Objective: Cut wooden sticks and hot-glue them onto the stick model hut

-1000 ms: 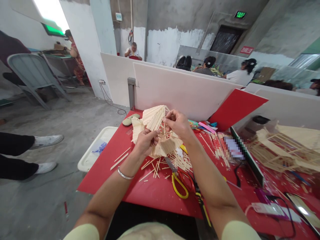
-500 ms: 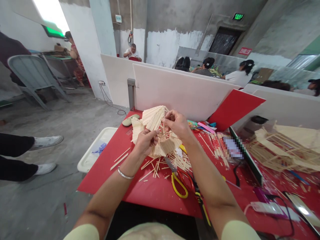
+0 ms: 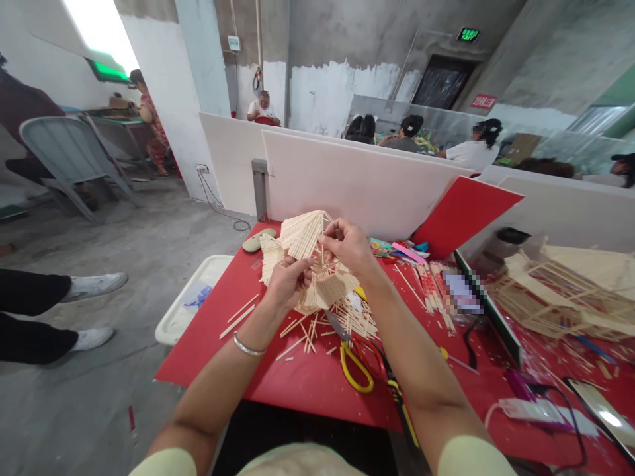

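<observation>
While concrete floor (image 3: 169, 244) spreads grey below patchily whitened walls (image 3: 322, 92), a smooth red tabletop (image 3: 297, 383) backs onto a white partition (image 3: 357, 178). Over it, between both hands, is a ribbed, sloping stick model (image 3: 300, 239), pale and wood-like. The right hand (image 3: 350, 248) pinches its edge; whether the left hand (image 3: 288, 284) clamps it, I cannot tell.
</observation>
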Available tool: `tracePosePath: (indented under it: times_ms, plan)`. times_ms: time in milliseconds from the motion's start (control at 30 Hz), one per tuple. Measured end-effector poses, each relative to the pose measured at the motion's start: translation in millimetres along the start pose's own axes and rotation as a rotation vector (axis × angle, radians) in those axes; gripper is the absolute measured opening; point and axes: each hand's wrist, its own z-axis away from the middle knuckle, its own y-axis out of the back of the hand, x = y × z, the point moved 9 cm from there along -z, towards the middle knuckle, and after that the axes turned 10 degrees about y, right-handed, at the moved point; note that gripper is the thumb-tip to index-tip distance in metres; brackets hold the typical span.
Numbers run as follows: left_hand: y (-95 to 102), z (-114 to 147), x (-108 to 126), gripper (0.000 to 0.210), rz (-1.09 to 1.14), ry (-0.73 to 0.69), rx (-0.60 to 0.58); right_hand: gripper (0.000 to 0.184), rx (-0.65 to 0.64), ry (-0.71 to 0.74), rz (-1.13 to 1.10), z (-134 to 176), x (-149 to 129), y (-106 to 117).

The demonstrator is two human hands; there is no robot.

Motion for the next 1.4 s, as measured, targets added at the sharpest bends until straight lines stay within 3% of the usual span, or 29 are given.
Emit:
tracePosePath:
  times_ms: [333,433,533,600,667,767,867,967,1233,1400]
  plan:
    - [-1.2,8,2,0.031,0.003,-0.050,-0.058,0.028,-0.010,-0.001,-0.018,6,-8,3]
    - [9.1,28,2,0.029,-0.031,-0.117,-0.044,0.028,0.054,0.051,0.016,33,-26,22]
    - [39.0,69,-6,0.021,-0.067,-0.373,0.142,0.021,0.272,0.126,0.059,92,-36,51]
    - [59.9,96,-30,0.031,-0.133,-0.511,0.294,0.017,0.447,0.061,0.118,147,-18,60]
    - [65.0,102,-75,0.042,-0.325,-0.476,0.309,0.017,0.592,-0.032,0.135,202,18,55]
    - [58.4,87,-146,0.047,-0.541,-0.377,0.198,0.020,0.406,-0.118,0.132,247,80,11]
    - [52.5,72,-181,0.048,-0.600,-0.368,0.186,0.021,0.340,-0.061,0.188,266,110,-11]
    - [45.6,63,-193,0.048,-0.618,-0.305,0.149,0.021,0.320,-0.035,0.239,270,117,-13]
    - [42.2,65,-191,0.051,-0.639,-0.307,0.142,0.023,0.297,-0.026,0.249,274,121,-9]
    - [35.1,71,-184,0.043,-0.681,-0.390,0.157,0.029,0.406,-0.115,0.193,284,133,4]
